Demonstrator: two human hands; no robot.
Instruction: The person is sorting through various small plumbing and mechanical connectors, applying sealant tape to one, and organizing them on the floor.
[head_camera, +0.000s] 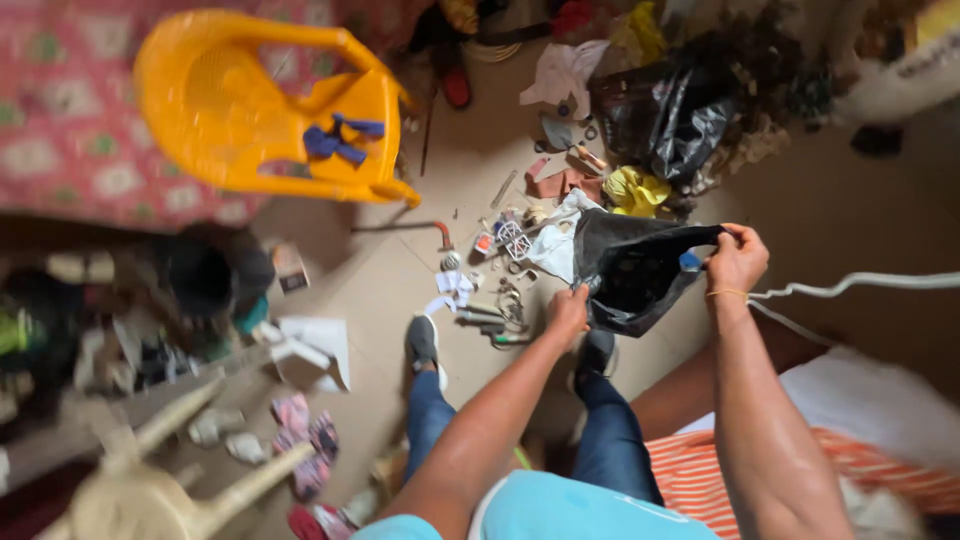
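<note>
A black bag (630, 275) hung open between the two hands, above the floor (400, 270) and just past the person's shoes. The left hand (567, 310) pinched the bag's near-left edge, fingers closed on the plastic. The right hand (737, 258) gripped the far-right rim, fingers clenched on it beside a small blue bit (690, 261) at the edge; a thin band circled that wrist. The bag's mouth gaped toward the camera, its inside dark.

Just left of the bag lay a white sheet (560, 245) and a scatter of small metal parts (495, 300) on the floor, with a red-handled tool (440, 232) near them. Beyond the bag sat a yellow cloth (635, 190) and a second, bigger black bag (670, 120), crumpled. A white cord (860, 283) ran off to the right from near the right wrist.

Farther left stood a yellow chair (250, 100), tilted in view, with blue pieces (342, 140) on its seat. A pale wooden stool (150, 490) lay at the lower left, blurred.
</note>
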